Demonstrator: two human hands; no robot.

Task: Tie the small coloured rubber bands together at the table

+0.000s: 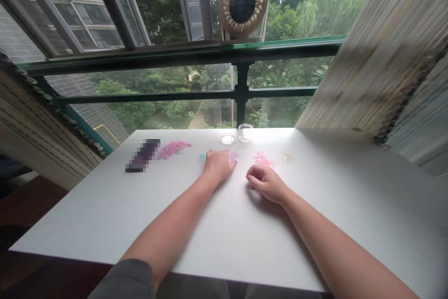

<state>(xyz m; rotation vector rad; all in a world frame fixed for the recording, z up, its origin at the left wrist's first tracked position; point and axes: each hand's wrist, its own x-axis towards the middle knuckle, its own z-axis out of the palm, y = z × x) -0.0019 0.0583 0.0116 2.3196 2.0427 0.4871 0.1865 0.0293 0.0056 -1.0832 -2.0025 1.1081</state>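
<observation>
My left hand lies palm down on the white table, fingers apart. It is between a small light-blue heap and a heap of pale purple-pink bands, partly covering both. My right hand is curled, thumb and fingers together, just in front of a heap of bright pink bands. Whatever its fingers may hold is too small or hidden to see. Pale yellow bands lie further right. The bands look like small elastic loops. A larger pink mixed heap spreads to the left.
A clear round tub and a shallow clear lid stand near the table's back edge. At the far left lies a dark, pixelated oblong. Beyond are a green railing, a fan and curtains.
</observation>
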